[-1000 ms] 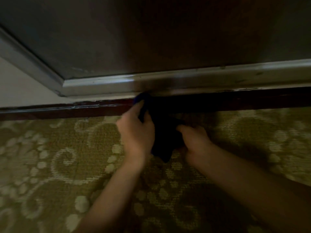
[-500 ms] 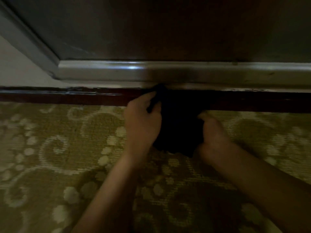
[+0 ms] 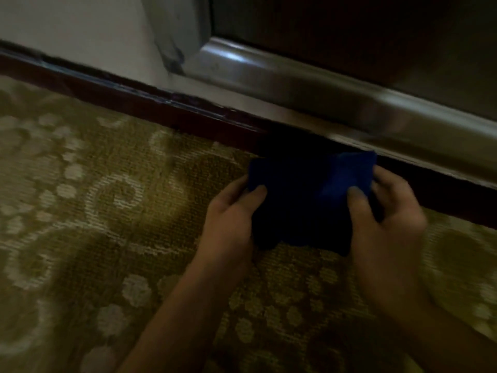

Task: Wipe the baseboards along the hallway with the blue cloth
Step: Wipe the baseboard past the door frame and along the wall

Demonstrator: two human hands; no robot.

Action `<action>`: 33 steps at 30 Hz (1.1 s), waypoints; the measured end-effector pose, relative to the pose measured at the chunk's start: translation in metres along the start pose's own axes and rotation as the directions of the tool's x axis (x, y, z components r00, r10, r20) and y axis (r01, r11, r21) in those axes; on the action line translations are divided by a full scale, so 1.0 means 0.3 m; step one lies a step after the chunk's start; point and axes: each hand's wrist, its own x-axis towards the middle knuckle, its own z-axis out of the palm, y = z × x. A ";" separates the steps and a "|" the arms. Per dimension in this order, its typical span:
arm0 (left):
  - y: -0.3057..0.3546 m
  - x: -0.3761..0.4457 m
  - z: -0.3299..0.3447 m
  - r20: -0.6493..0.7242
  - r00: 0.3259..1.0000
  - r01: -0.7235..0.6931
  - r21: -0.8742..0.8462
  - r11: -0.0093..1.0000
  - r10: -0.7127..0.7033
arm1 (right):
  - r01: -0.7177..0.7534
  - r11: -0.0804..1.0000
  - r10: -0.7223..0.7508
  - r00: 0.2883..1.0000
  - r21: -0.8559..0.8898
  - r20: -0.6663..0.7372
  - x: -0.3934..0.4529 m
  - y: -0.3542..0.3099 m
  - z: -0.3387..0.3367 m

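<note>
The blue cloth [image 3: 309, 200] is spread between both my hands, just above the carpet and in front of the dark red-brown baseboard [image 3: 150, 109]. My left hand [image 3: 234, 211] pinches the cloth's left edge with the thumb on top. My right hand [image 3: 387, 211] grips its right side, thumb over the brighter blue fold. The cloth's upper edge overlaps the baseboard, which runs diagonally from upper left to right. Whether the cloth touches the board I cannot tell, as that part is in deep shadow.
Olive carpet [image 3: 107, 211] with pale floral swirls covers the floor. Above the baseboard runs a shiny metal trim strip [image 3: 322, 90] framing a dark panel [image 3: 349, 30]. A pale wall [image 3: 80, 30] stands at upper left. The light is dim.
The view has tilted and shifted, so the baseboard now slants. My hands have spread apart, opening the cloth wider and showing its blue face; the cloth sits slightly lower off the board.
</note>
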 end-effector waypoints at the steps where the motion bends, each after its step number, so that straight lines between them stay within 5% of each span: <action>1: 0.004 0.012 0.003 0.007 1.000 0.019 -0.019 1.000 -0.018 | 0.024 0.999 -0.024 1.000 -0.039 0.012 0.008 -0.003 0.012; 7: 0.018 0.057 -0.034 -0.011 0.997 0.071 -0.119 0.990 -0.072 | 0.308 0.896 -0.308 0.950 -0.318 0.052 0.022 -0.020 0.190; 11: 0.042 0.055 -0.079 -0.007 0.993 0.111 -0.243 0.964 -0.116 | 0.438 0.800 -0.341 0.894 -0.410 0.290 0.046 -0.135 0.353; 18: 0.075 0.044 -0.148 0.006 1.000 0.009 -0.246 0.969 -0.007 | 0.478 0.762 -0.380 0.876 -0.436 0.297 0.049 -0.170 0.296; 21: 0.069 0.050 -0.171 -0.078 0.997 -0.015 -0.246 0.969 -0.005 | 0.581 0.683 -0.422 0.808 -0.442 0.410 0.054 -0.201 0.411; 23: 0.078 0.039 -0.185 -0.127 0.992 -0.016 -0.276 0.961 -0.020 | 0.592 0.729 -0.401 0.777 -0.344 0.486 0.059 -0.249 0.483; 26: 0.116 0.013 -0.203 -0.204 0.976 -0.128 -0.273 0.953 0.073 | 0.376 0.914 -0.268 0.841 -0.152 0.470 0.073 -0.268 0.484; 28: 0.164 -0.010 -0.229 -0.259 0.941 -0.274 -0.205 0.939 0.218 | 0.095 0.995 -0.102 0.915 0.037 0.391 0.052 -0.253 0.427; 31: 0.245 -0.034 -0.284 -0.261 0.874 -0.429 -0.014 0.903 0.410 | -0.385 0.848 0.204 0.871 0.365 0.446 0.043 -0.210 0.376; 33: 0.280 -0.032 -0.329 -0.240 0.871 -0.428 0.061 0.902 0.430 | -0.557 0.729 0.308 0.786 0.398 0.536 0.034 -0.187 0.387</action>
